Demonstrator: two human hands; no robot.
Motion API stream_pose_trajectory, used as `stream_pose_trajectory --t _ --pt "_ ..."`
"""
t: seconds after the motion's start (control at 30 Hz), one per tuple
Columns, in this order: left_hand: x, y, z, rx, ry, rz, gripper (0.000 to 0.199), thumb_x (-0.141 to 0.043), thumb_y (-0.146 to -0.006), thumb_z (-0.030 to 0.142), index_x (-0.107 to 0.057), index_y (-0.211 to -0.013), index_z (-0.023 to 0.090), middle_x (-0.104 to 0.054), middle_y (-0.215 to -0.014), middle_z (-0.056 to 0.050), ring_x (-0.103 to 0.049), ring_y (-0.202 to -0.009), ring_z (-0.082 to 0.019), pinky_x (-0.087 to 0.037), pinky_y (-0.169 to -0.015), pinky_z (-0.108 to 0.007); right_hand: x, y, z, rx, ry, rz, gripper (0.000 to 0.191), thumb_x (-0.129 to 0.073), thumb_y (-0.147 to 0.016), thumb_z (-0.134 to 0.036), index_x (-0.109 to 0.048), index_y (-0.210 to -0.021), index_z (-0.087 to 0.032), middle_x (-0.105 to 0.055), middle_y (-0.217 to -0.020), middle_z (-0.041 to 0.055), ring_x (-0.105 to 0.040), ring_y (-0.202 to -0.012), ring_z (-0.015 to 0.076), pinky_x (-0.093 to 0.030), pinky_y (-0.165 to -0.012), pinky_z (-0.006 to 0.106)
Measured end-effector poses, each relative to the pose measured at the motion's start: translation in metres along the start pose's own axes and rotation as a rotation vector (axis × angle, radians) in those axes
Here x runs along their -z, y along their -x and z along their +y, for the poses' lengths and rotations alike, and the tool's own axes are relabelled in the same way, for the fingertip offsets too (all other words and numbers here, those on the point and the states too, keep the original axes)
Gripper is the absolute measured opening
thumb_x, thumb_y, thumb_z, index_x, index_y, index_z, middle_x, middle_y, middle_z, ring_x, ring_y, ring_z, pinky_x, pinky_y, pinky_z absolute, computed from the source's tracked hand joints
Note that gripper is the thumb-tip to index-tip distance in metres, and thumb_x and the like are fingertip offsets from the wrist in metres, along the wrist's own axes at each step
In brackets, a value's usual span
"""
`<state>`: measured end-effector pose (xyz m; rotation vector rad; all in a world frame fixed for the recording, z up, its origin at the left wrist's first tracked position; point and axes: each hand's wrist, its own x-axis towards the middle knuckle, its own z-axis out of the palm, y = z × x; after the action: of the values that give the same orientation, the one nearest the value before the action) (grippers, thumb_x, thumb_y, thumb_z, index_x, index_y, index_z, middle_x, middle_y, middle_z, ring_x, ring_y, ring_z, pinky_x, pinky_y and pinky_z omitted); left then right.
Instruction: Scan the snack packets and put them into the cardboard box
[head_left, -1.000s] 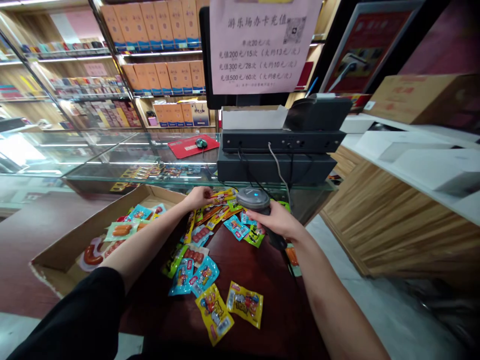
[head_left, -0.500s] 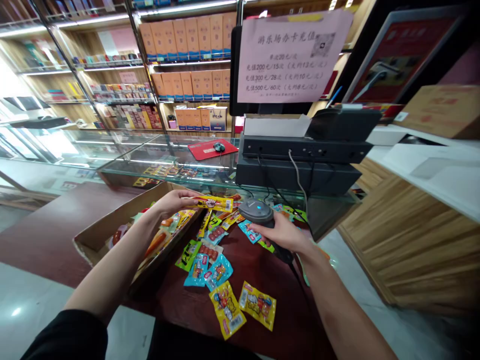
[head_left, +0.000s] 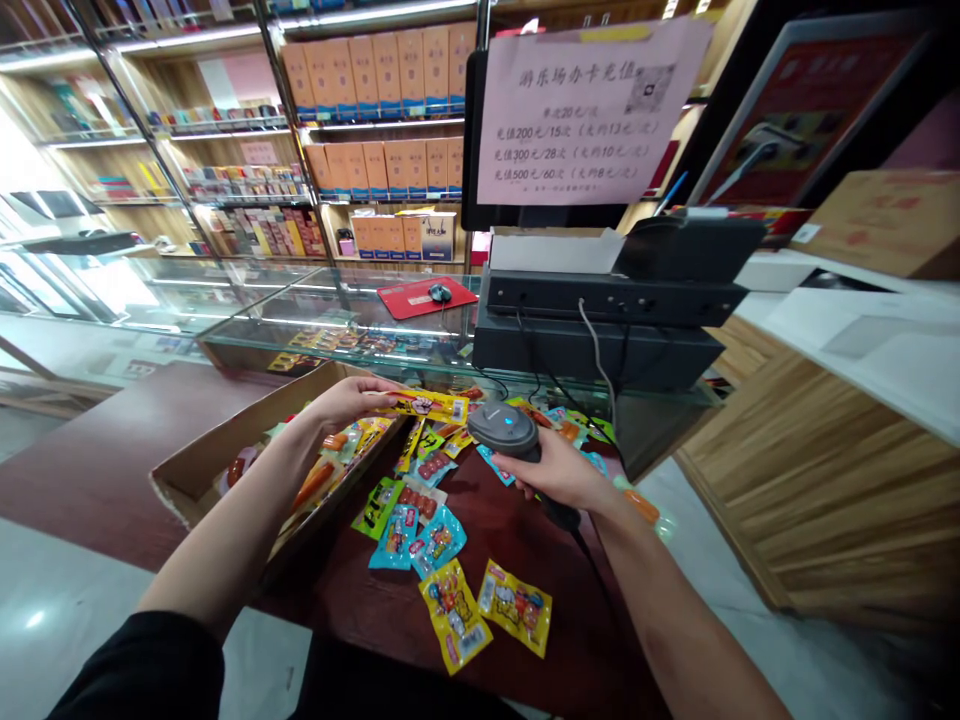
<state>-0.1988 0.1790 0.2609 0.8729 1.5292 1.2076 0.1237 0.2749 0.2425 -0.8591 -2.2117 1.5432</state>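
Note:
My left hand (head_left: 351, 405) pinches one end of a long yellow snack packet (head_left: 429, 405), its barcode end pointing right. Wrapped round the handle of a dark grey barcode scanner (head_left: 501, 428) is my right hand (head_left: 561, 468); a blue light glows on the scanner's head, which sits just right of the packet. Below my left forearm, an open cardboard box (head_left: 176, 485) holds several sausage packets. Blue packets (head_left: 439, 540), a green packet (head_left: 377, 508) and two yellow packets (head_left: 516, 607) lie on the dark red table (head_left: 352, 600).
A glass counter (head_left: 337, 310) runs behind the table, with a red mouse pad (head_left: 405, 298) and mouse on it. To its right stand a black cash drawer (head_left: 592, 345) and a monitor covered by a pink paper sign (head_left: 585, 120). A wooden cabinet (head_left: 825, 480) is at the right.
My right hand has shifted the scanner slightly left, closer to the barcode end of the packet. My left hand and its packet have hardly moved.

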Motion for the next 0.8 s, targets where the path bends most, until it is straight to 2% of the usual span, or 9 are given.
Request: stream_pose_trajectory --t 0.27,0.57,0.8 --pt "-0.002 0.0 0.0 0.017 -0.042 -0.014 0.035 -0.089 -0.057 0.031 -0.074 -0.084 0.015 -0.076 -0.093 -0.008 -0.07 -0.088 -0.019 -0.057 -0.085 -0.031 -0.001 0.002 0.0 0.028 -0.018 -0.013 0.031 -0.07 -0.08 -0.043 -0.063 -0.098 -0.019 -0.061 -0.056 -0.0011 -0.057 -0.044 0.0135 -0.047 -0.041 0.024" --pt "-0.002 0.001 -0.001 0.027 0.002 -0.023 0.032 -0.088 -0.06 0.025 -0.073 -0.086 0.014 -0.075 -0.094 -0.009 -0.071 -0.087 -0.019 -0.057 -0.085 -0.032 -0.002 0.002 0.0 0.004 -0.033 -0.01 0.033 -0.071 -0.08 -0.044 -0.062 -0.099 -0.019 -0.062 -0.058 -0.0006 -0.058 -0.045 0.0135 -0.048 -0.042 0.025" --pt "0.01 0.001 0.0 0.0 0.004 -0.033 0.039 -0.089 -0.058 0.029 -0.074 -0.091 0.014 -0.075 -0.101 -0.01 -0.071 -0.087 -0.017 -0.056 -0.085 -0.029 -0.001 0.002 0.001 -0.03 -0.017 -0.003 0.033 -0.071 -0.079 -0.045 -0.06 -0.096 -0.019 -0.062 -0.057 -0.0012 -0.058 -0.044 0.0138 -0.048 -0.042 0.026"
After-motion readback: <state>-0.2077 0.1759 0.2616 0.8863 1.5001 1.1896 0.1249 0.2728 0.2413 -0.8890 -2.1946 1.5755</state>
